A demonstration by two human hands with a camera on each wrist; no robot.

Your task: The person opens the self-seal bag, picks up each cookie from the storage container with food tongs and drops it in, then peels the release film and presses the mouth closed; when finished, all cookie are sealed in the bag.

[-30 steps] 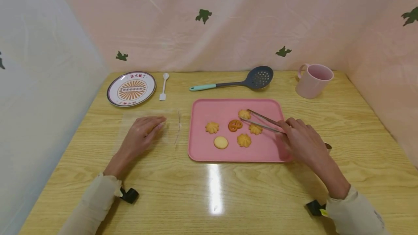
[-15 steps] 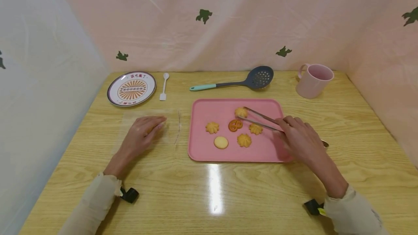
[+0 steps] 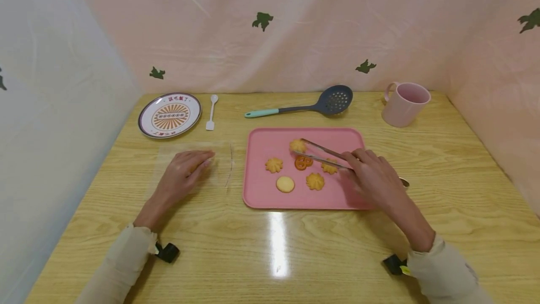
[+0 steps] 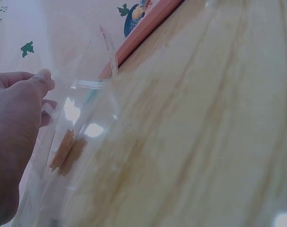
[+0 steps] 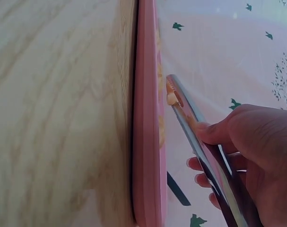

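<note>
My right hand (image 3: pixel 373 177) grips metal tongs (image 3: pixel 326 149), which run over the pink tray (image 3: pixel 261 199). Between the tong tips is a flower-shaped cookie (image 3: pixel 297 145), seen edge-on as a small pale piece (image 5: pixel 171 98) in the right wrist view. Below it on the tray lie a pretzel (image 3: pixel 301 163), a round cookie (image 3: pixel 285 184) and several flower-shaped ones, one partly behind the tongs. To the tray's left, my left hand (image 3: pixel 185 171) pinches a clear plastic bag (image 3: pixel 221 170) by its edge. Inside the bag, a brown cookie (image 4: pixel 63 150) shows in the left wrist view.
Along the back stand a patterned plate (image 3: pixel 170 115), a small white spoon (image 3: pixel 212 112), a slotted skimmer (image 3: pixel 335 100) with a mint handle, and a pink mug (image 3: pixel 406 104). Cloth walls (image 3: pixel 312 27) enclose the wooden table (image 3: pixel 219 247) at the back and sides.
The right hand has moved left with the tongs, carrying the flower-shaped cookie across the tray's far part, so that the tongs now overlap the pretzel. The left hand has stayed in place.
</note>
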